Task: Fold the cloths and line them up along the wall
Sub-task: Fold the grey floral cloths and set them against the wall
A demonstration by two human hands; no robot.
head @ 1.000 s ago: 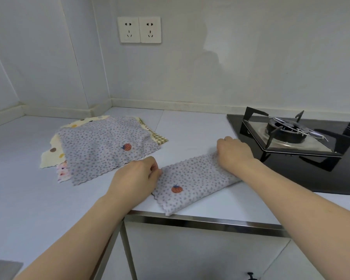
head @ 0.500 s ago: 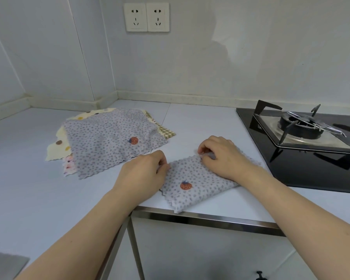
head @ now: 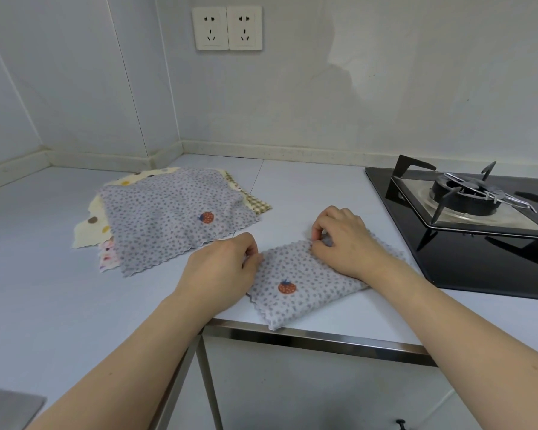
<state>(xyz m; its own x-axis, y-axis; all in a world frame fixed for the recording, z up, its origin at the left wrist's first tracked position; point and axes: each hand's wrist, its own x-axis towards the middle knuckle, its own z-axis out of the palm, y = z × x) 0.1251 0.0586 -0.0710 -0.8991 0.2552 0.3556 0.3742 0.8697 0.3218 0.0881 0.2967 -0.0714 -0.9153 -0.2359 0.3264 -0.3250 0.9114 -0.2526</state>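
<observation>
Pinching the folded cloth (head: 305,283) with left hand (head: 227,271) and right hand (head: 343,240), both grips closed; overhanging the worktop (head: 44,290) front edge, it may slip off.

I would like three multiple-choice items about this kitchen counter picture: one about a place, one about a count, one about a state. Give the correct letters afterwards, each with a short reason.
1. Where does the pile of unfolded cloths lie?
A. on the gas stove
B. on the counter, left of the folded cloth
C. against the wall under the sockets

2. How many wall sockets are visible?
A. one
B. two
C. four

3. What is the right hand doing?
A. pinching the far edge of the folded cloth
B. resting flat on the stove
C. hanging idle off the counter

Answers: 1 B, the pile sits left of the left hand, away from the gas stove. 2 B, two plates sit side by side. 3 A, its fingertips curl onto the cloth's edge.
</observation>
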